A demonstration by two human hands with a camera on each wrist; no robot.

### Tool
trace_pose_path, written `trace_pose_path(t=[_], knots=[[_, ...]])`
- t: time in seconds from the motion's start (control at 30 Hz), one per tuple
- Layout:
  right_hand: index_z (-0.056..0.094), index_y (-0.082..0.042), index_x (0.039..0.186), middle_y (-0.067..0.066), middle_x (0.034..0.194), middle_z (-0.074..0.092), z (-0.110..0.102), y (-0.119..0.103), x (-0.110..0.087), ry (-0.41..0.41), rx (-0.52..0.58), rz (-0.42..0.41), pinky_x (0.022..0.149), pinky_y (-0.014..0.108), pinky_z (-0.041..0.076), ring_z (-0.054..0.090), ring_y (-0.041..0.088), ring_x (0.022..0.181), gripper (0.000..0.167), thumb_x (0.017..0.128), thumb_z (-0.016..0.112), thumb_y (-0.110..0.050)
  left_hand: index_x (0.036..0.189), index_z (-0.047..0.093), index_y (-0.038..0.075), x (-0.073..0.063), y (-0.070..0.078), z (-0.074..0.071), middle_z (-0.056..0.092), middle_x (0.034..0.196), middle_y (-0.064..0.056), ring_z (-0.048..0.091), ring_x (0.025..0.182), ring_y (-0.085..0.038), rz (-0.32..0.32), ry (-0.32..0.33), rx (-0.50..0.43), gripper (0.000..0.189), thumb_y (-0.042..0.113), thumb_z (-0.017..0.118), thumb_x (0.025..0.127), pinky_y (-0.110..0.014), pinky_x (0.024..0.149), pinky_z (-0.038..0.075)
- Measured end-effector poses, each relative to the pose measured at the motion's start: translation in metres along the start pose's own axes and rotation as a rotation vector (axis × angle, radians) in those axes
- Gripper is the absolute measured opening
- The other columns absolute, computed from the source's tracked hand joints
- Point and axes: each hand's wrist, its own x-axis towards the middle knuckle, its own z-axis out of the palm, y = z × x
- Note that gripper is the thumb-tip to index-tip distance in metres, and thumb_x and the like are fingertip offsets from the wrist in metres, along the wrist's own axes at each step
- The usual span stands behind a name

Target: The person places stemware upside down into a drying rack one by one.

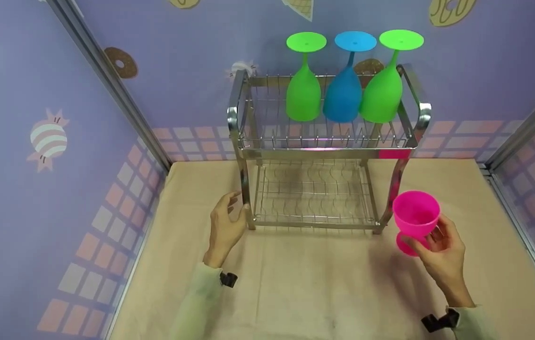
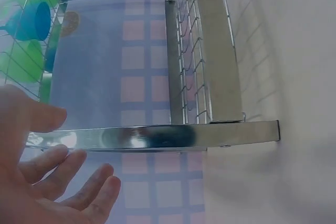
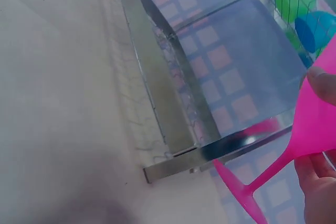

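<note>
My right hand (image 1: pixel 449 252) grips a bright pink goblet (image 1: pixel 416 212) by its bowl, to the right of a two-tier metal dish rack (image 1: pixel 324 154). The goblet stands upright, its mouth facing up and its round foot below. In the right wrist view the thumb lies on one side of the pink bowl (image 3: pixel 310 121) and fingers on the other. Beside the rack's left front post, my left hand (image 1: pixel 227 229) holds nothing, fingers loosely bent. The left wrist view has its fingertips right by the shiny post (image 2: pixel 136 137).
Upside down on the upper tier stand a green goblet (image 1: pixel 303 97), a blue goblet (image 1: pixel 343 97) and another green goblet (image 1: pixel 383 97). The lower wire tier (image 1: pixel 312 191) sits just over the beige tablecloth (image 1: pixel 296 283). Patterned walls (image 1: pixel 192 94) enclose the back and sides.
</note>
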Motion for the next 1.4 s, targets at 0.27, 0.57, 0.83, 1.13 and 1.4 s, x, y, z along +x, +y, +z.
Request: trace_pose_path(t=[0.27,0.57,0.83,1.13,1.4], knots=[[0.054,0.013,0.146,-0.003,0.136,0.067,0.011,-0.016,0.003,-0.101,-0.198,-0.188,0.103,0.014,0.054,0.069,0.009,0.118,0.096,0.058,0.083,0.036,0.134,0.064,-0.006,0.000,0.022,-0.002,0.069,0.132,-0.027,0.069,0.120,-0.046,0.130,-0.016,-0.032,0.041,0.002,0.076,0.096,-0.058,0.101,0.061],[0.064,0.007,0.139,0.025,0.128,0.070,0.028,-0.032,0.008,-0.158,-0.439,-0.365,0.103,0.009,0.050,0.061,-0.006,0.123,0.093,0.054,0.097,0.020,0.143,0.063,0.002,-0.008,0.050,0.005,0.068,0.142,-0.020,0.069,0.127,-0.040,0.149,-0.206,-0.106,0.052,0.014,0.081,0.096,-0.056,0.105,0.060],[0.064,-0.002,0.144,0.021,0.137,0.068,0.046,-0.030,0.007,-0.267,-0.604,-0.430,0.108,0.006,0.042,0.068,0.026,0.118,0.093,0.059,0.100,0.011,0.149,0.059,0.006,-0.016,0.064,0.022,0.064,0.148,-0.017,0.065,0.133,-0.037,0.171,-0.368,-0.153,0.062,0.023,0.083,0.095,-0.053,0.108,0.058],[0.062,0.000,0.144,0.023,0.140,0.064,0.069,-0.027,0.004,-0.356,-0.704,-0.540,0.119,0.008,0.031,0.065,0.042,0.122,0.091,0.062,0.098,0.013,0.153,0.054,0.011,-0.021,0.069,0.043,0.060,0.153,-0.007,0.061,0.139,-0.029,0.177,-0.487,-0.124,0.072,0.033,0.085,0.092,-0.044,0.113,0.055],[0.062,-0.005,0.147,0.020,0.140,0.064,0.087,-0.026,0.001,-0.409,-0.700,-0.578,0.123,0.010,0.029,0.063,0.039,0.124,0.092,0.064,0.096,0.016,0.156,0.049,0.011,-0.026,0.073,0.060,0.055,0.156,-0.004,0.056,0.142,-0.025,0.193,-0.540,-0.152,0.081,0.034,0.088,0.089,-0.041,0.113,0.055]])
